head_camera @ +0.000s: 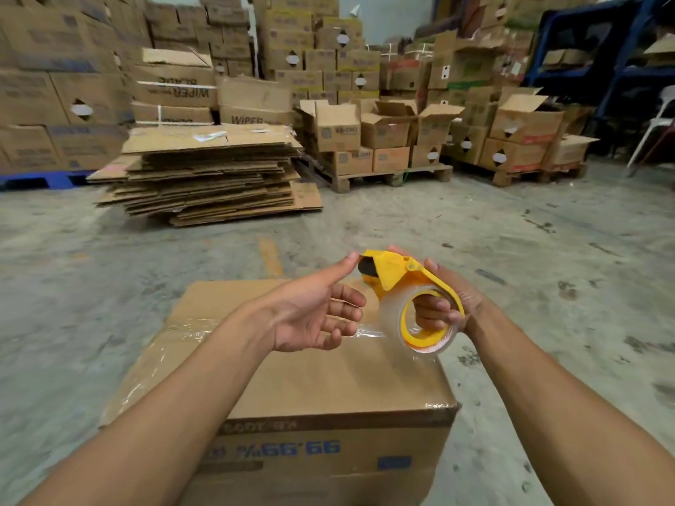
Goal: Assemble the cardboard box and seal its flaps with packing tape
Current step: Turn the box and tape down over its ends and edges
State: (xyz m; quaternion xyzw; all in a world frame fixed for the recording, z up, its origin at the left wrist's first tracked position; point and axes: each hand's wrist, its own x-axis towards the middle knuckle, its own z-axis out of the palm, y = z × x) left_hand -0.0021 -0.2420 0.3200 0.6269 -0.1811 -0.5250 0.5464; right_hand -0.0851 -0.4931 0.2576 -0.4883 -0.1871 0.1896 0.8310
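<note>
A closed cardboard box (328,381) stands on the floor right below me, with clear tape running across its top and blue print on its near side. Above its far right corner my right hand (443,308) grips a yellow tape dispenser (409,283) that carries a roll of clear tape (398,323), fingers through the roll's core. My left hand (317,312) is palm up beside it, fingers spread, and its thumb tip touches the dispenser's front end near the black blade guard.
A tall stack of flattened cardboard (208,173) lies on the concrete floor ahead left. Behind it rise walls of stacked cartons (65,96). Open boxes sit on wooden pallets (394,177) ahead right. Blue racking and a white chair (653,129) stand far right.
</note>
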